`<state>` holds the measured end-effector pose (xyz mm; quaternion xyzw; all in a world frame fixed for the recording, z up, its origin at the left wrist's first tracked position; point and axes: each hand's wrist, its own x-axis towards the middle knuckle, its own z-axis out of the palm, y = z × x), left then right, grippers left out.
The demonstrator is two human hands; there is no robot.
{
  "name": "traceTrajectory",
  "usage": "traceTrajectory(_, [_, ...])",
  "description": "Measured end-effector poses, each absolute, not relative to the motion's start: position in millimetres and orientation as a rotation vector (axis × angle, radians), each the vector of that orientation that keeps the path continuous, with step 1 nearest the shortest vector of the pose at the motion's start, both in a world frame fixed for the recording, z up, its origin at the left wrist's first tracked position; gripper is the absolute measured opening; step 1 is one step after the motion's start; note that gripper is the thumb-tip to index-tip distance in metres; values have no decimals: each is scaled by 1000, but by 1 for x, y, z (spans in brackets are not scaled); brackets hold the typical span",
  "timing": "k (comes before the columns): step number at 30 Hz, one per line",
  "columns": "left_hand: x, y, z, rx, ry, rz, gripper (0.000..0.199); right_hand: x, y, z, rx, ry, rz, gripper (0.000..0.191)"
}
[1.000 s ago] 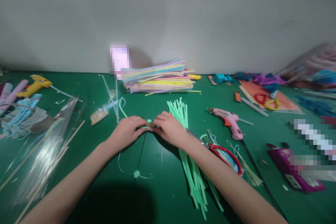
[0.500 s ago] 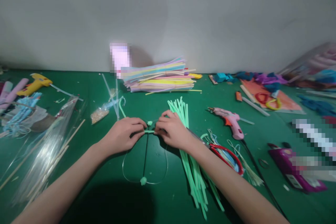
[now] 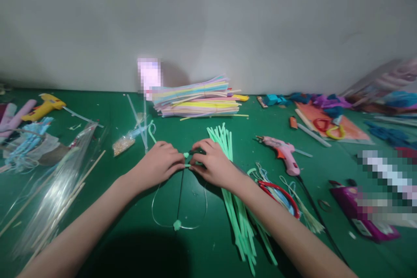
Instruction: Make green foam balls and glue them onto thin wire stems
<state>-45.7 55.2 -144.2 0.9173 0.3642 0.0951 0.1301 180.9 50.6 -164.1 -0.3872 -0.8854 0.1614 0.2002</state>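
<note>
Between my two hands a short piece of green stem (image 3: 187, 166) shows. My left hand (image 3: 164, 160) pinches its left part, and a curled green end (image 3: 152, 131) rises behind that hand. My right hand (image 3: 211, 160) pinches the right part, its fingertips close to the left ones. Just behind them is a small green knot (image 3: 186, 155). Below hangs a round loop of clear line (image 3: 153, 208) with a dark straight rod (image 3: 180, 195) across its middle. A second green knot (image 3: 177, 225) sits at the loop's near side.
Green stems (image 3: 239, 217) lie right of the loop, beside red-handled scissors (image 3: 295, 204). Farther right is a pink glue gun (image 3: 285, 152). A pastel stem bundle (image 3: 198, 100) lies at the back, a bead bag (image 3: 124, 144) and yellow glue gun (image 3: 45, 106) at left.
My hands have drawn closer together, so less of the green stem shows between them. The view has shifted slightly.
</note>
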Motion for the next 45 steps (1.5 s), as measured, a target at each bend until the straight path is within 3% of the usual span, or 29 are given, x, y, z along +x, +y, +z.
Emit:
traceTrajectory(28, [-50,77,-139,2435,977,536,9,178,58,-158,-992,-2173,806,18])
traceTrajectory(33, [-49,52,-134,2281,1472,966,36,188,52,-143,-1010,-2023,715,14])
traceTrajectory(35, [-46,39,-127,2157,1648,1104,57,192,46,-132,-1002,-1967,673,13])
traceTrajectory(36, [-43,33,-121,2126,1691,1133,61,193,43,-126,-994,-1946,656,12])
traceTrajectory(38, [-35,21,-106,2137,1759,1177,49,193,36,-114,-967,-1920,629,11])
traceTrajectory(40, [-25,12,-90,2218,1704,1016,21,191,30,-103,-926,-1909,605,10])
traceTrajectory(43, [-11,2,-71,2128,1526,723,32,188,23,-87,-876,-1886,560,10])
traceTrajectory(45, [-5,0,-63,1995,1478,724,36,187,20,-77,-861,-1875,512,9])
